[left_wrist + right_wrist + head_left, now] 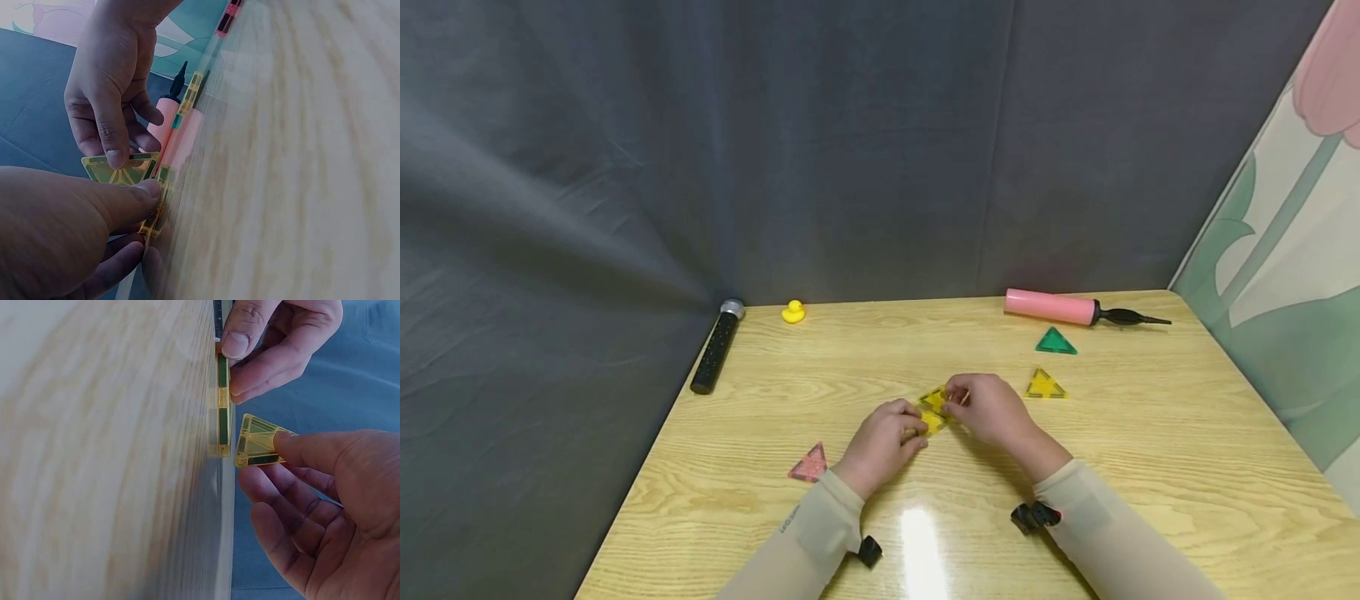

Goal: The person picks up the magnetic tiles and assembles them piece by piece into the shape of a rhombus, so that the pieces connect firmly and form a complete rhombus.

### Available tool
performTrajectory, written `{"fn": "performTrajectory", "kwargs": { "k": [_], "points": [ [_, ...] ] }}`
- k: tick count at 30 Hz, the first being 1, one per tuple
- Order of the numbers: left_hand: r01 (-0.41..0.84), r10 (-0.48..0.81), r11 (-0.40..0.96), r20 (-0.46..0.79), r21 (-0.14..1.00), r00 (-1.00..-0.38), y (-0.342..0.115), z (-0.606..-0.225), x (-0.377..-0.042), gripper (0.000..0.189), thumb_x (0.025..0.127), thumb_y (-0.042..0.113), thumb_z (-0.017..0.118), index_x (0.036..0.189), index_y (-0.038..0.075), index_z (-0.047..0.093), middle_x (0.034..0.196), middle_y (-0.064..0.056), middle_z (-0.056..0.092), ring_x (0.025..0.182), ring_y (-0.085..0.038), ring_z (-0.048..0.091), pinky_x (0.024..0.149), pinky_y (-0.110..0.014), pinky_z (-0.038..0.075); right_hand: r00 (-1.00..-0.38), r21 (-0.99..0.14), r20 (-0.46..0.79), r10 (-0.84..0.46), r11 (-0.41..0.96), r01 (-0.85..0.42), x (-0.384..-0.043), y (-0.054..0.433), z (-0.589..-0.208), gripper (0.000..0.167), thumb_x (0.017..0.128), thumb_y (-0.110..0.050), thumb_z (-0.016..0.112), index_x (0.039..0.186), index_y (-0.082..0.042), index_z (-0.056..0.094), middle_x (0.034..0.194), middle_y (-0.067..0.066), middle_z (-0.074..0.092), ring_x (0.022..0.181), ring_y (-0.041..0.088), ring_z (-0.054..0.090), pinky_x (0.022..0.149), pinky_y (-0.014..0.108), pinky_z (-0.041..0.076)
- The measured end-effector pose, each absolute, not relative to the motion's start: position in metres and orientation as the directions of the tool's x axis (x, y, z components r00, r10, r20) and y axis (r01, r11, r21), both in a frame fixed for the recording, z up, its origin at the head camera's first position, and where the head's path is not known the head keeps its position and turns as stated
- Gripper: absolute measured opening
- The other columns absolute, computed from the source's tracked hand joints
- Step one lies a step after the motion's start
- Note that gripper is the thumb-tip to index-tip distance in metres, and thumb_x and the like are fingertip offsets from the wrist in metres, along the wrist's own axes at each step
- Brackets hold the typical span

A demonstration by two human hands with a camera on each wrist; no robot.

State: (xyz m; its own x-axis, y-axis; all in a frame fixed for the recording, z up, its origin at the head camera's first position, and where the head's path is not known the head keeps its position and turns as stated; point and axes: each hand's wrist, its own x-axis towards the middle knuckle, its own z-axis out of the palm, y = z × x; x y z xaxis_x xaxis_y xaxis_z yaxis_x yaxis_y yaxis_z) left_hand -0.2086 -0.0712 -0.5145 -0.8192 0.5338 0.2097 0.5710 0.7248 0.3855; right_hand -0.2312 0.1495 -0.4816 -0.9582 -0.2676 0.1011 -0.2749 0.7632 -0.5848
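Observation:
My left hand (883, 443) is low over the middle of the table, its thumb and fingers gripping a yellow triangular magnetic tile (932, 422) that lies flat on the wood. Between the thumb and fingers of my right hand (988, 407), a second yellow triangular magnetic tile (259, 442) is pinched. In the right wrist view it is tilted up, with one corner close to the flat tile (223, 406). Whether the two tiles touch cannot be made out. Part of each tile is hidden behind fingers.
A pink triangular tile (810, 464) lies left of my left hand. Beyond my right hand are a loose yellow tile (1045, 384), a green tile (1056, 341) and a pink hand pump (1051, 307). Toward the back left are a yellow rubber duck (793, 312) and a black microphone (716, 350).

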Motion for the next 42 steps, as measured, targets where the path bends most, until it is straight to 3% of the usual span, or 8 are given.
{"fn": "performTrajectory", "kwargs": {
  "k": [9, 23, 42],
  "points": [
    [0.578, 0.543, 0.718, 0.208, 0.388, -0.813, -0.0707, -0.5149, -0.2089, 0.019, 0.097, 0.027, 0.079, 0.113, 0.017, 0.082, 0.123, 0.003, 0.068, 0.115, -0.015, 0.063, 0.103, -0.029, 0.051, -0.951, -0.570, 0.095, -0.294, 0.767, -0.294, -0.2319, 0.1496, -0.4813, 0.007, 0.094, -0.018, 0.081, 0.100, -0.016, 0.078, 0.083, -0.007, 0.068, 0.071, 0.011, 0.059, 0.066, 0.034, 0.051],
    [0.629, 0.613, 0.659, 0.188, 0.412, -0.767, -0.0733, -0.5127, -0.2041, 0.025, 0.097, 0.021, 0.079, 0.121, 0.014, 0.080, 0.125, 0.002, 0.063, 0.117, -0.013, 0.059, 0.103, -0.026, 0.050, -0.925, -0.538, 0.018, -0.379, 0.776, -0.329, -0.2340, 0.1545, -0.4824, 0.008, 0.097, -0.009, 0.076, 0.104, -0.010, 0.078, 0.092, -0.002, 0.072, 0.084, 0.015, 0.066, 0.079, 0.040, 0.058],
    [0.612, 0.595, 0.668, 0.191, 0.424, -0.781, -0.0717, -0.5161, -0.2051, 0.021, 0.096, 0.024, 0.080, 0.116, 0.017, 0.082, 0.119, 0.007, 0.064, 0.110, -0.009, 0.061, 0.099, -0.024, 0.051, -0.920, -0.576, -0.050, -0.388, 0.764, -0.291, -0.2310, 0.1528, -0.4801, 0.007, 0.094, -0.008, 0.079, 0.100, -0.009, 0.076, 0.085, -0.004, 0.067, 0.077, 0.012, 0.060, 0.073, 0.036, 0.055]
  ]
}}
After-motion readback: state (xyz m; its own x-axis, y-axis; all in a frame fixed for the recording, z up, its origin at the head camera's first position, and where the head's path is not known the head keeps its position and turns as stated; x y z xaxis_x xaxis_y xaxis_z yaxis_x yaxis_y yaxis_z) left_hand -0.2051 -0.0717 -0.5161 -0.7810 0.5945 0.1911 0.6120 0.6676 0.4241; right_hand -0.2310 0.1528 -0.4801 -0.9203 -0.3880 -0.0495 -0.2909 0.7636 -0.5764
